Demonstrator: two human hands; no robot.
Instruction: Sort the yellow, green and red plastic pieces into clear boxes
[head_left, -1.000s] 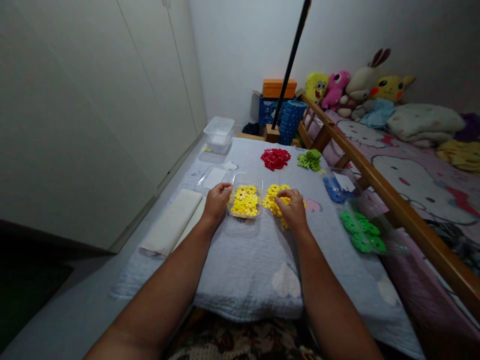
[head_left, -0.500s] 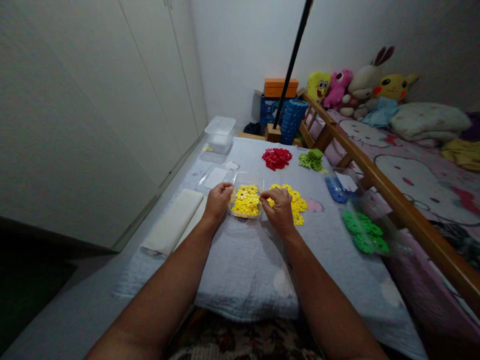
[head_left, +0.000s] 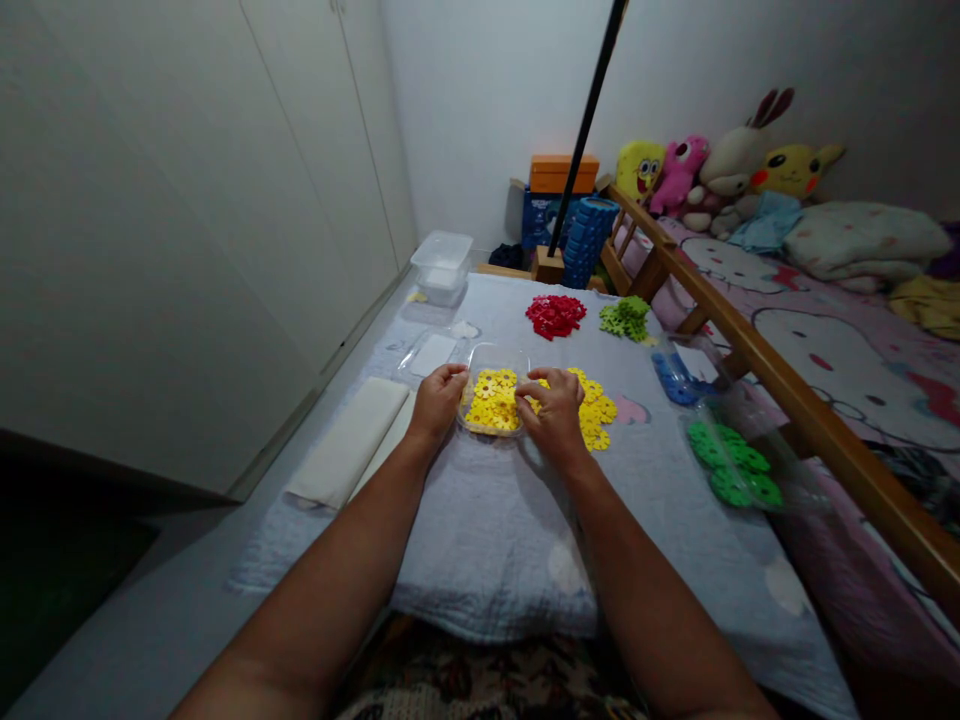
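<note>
A clear plastic container (head_left: 495,354) stands on the cloth-covered table, with several yellow flower-shaped pieces (head_left: 491,402) inside. My left hand (head_left: 439,398) is closed on its left rim, thumb and fingers pinching the edge. At the right rim, my right hand (head_left: 553,405) has its fingertips pinched together over the yellow pieces. Whatever is between those fingertips blends with the yellow behind and cannot be made out. More yellow flower pieces (head_left: 598,410) lie in a loose pile to the right, partly hidden by my right hand.
Farther back are a red pile (head_left: 556,316) and a light green pile (head_left: 625,317). On the right lie bags of blue pieces (head_left: 671,376) and green pieces (head_left: 731,462). A folded cream cloth (head_left: 351,440), a clear lid (head_left: 427,352) and a stacked container (head_left: 442,265) are left. A wooden bed rail (head_left: 750,350) borders the table.
My right hand has shifted slightly left, its fingertips now closer over the container's right side. My left hand keeps its hold on the rim. The view has moved a little.
</note>
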